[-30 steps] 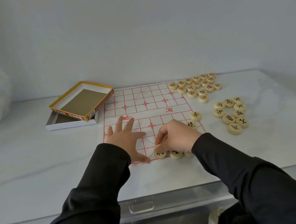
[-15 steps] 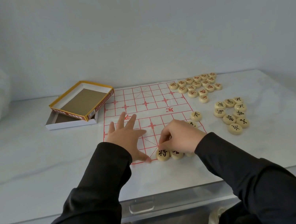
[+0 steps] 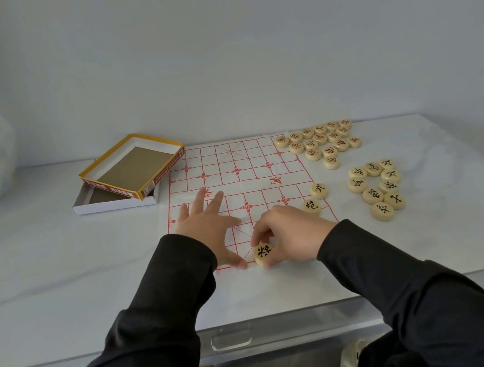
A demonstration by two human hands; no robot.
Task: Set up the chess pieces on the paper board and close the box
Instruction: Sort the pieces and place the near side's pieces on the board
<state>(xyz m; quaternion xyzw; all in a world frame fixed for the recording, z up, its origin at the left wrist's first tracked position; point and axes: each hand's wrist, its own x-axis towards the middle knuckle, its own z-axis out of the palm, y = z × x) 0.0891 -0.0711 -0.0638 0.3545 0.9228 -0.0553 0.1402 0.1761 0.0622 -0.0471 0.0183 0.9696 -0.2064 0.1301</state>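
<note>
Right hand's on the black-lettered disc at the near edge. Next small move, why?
Probably the right hand should let go and fetch another: the round pale wooden disc lies flat on the red-lined paper board's near edge, the left hand pins the paper, black-lettered discs wait off-board right.

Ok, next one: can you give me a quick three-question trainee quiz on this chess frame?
1. True or false: the box is closed.
2. Which hand pinches the piece at the board's near edge? A. left B. right C. both
3. Fill in: that piece's character is printed in ___.
Key: 1 false, it lies open; 2 B, the right hand; 3 black.
</note>
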